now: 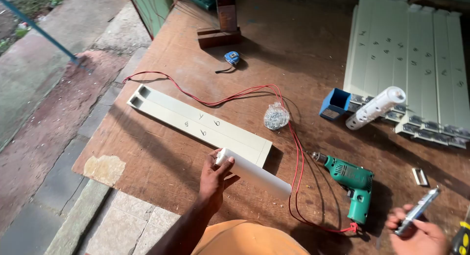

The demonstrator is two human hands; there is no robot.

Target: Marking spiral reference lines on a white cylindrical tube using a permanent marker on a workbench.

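Sunlight is falling across a brown plywood table [161,162] set outdoors beside a paved walkway [54,152]. The left hand [214,180] is gripping one end of a white tube [254,173], which is lying near the table's near edge, its held end just touching the corner of a pale slotted rail [198,124] marked with handwritten figures. The right hand [417,231], by the near right corner, is closing around a slim metal tool [418,211]. Between the hands a green electric drill [350,182] is resting on the table, its red wire [245,94] looping toward the far edge past a clear bag of screws [276,116]. Farther right a blue box [335,104], a second perforated white tube [376,107] and a stack of pale rails [411,64] are waiting; by the look of it only one rail is laid out and most are still stacked. A blue tape measure [232,57] is lying near the far edge.
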